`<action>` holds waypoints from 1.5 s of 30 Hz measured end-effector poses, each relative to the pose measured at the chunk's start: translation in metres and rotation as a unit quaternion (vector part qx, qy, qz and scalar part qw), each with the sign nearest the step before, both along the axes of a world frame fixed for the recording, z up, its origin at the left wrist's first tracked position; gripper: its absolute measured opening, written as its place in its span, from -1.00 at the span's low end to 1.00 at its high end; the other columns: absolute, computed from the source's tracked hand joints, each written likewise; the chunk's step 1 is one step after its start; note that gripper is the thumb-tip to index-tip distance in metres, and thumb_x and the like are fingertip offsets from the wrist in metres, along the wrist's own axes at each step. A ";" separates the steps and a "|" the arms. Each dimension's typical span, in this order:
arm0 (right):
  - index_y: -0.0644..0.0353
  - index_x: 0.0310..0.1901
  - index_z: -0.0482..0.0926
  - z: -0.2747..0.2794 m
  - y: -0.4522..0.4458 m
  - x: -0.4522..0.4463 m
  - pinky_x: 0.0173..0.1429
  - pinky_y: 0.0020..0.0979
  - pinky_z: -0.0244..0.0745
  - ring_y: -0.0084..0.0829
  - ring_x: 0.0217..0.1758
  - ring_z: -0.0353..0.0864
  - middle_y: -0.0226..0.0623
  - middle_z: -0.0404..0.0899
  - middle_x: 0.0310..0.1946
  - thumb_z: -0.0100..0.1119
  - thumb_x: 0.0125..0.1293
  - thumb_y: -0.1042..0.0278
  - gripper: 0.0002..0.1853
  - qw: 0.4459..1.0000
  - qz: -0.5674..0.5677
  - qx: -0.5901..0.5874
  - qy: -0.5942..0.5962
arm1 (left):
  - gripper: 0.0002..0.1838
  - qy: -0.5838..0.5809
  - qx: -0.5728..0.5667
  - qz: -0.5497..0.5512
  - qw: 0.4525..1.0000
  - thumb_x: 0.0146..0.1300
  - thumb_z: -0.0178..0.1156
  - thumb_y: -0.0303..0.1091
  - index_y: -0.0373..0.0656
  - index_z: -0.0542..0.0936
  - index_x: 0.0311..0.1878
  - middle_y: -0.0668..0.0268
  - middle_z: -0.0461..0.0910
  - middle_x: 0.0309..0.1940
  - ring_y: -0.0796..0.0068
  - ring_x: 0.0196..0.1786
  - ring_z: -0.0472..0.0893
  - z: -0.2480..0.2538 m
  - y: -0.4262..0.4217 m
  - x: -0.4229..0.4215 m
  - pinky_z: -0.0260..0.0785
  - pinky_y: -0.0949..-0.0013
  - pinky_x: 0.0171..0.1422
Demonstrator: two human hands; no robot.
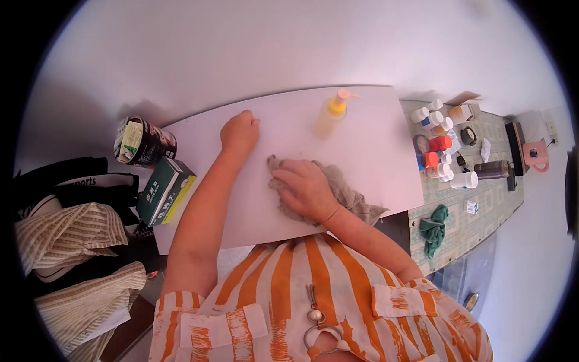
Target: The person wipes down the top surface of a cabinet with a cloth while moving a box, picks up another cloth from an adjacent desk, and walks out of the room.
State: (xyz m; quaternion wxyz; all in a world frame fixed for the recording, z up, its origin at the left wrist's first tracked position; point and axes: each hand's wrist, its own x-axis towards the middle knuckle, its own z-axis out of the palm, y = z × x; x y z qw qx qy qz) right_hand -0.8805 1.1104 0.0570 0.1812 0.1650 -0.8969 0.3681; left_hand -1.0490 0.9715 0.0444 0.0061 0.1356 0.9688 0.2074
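A crumpled grey-brown cloth [353,196] lies on the white tabletop [271,223]. On top of it rests my right hand [304,190], pressing it down with the fingers bent over the fabric. My left hand [240,134] is closed in a fist on the tabletop, left of the cloth, and nothing shows in it. Behind the cloth, a clear pump bottle [330,120] with a yellow collar and pink pump stands upright, touched by neither hand.
At the left stand a black tub [158,145] and a green box [169,190]. Clothes [78,226] hang farther left. A patterned surface [482,208] on the right holds several bottles [431,120], a dark cylinder [491,169] and a green cloth [435,229].
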 end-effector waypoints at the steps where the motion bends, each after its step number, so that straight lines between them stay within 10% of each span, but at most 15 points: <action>1: 0.14 -0.12 0.53 0.000 0.001 0.001 -0.03 -0.23 0.38 -0.17 -0.12 0.43 -0.22 0.44 -0.13 0.23 -0.10 0.47 -0.60 1.000 0.000 0.001 -0.001 | -0.79 -0.002 0.012 -0.003 1.000 0.15 0.15 -0.23 -0.19 0.51 -0.42 0.12 0.58 -0.45 0.08 -0.32 0.57 0.002 -0.002 -0.001 0.38 0.13 -0.22; 45: 0.14 -0.12 0.54 -0.005 0.002 0.001 -0.04 -0.22 0.37 -0.17 -0.12 0.45 -0.24 0.46 -0.13 0.23 -0.11 0.47 -0.61 1.000 0.003 -0.022 0.007 | -0.79 -0.009 -0.022 -0.033 0.999 0.21 0.06 -0.22 -0.17 0.51 -0.33 0.07 0.60 -0.40 0.00 -0.27 0.58 0.005 -0.006 -0.010 0.40 0.03 -0.18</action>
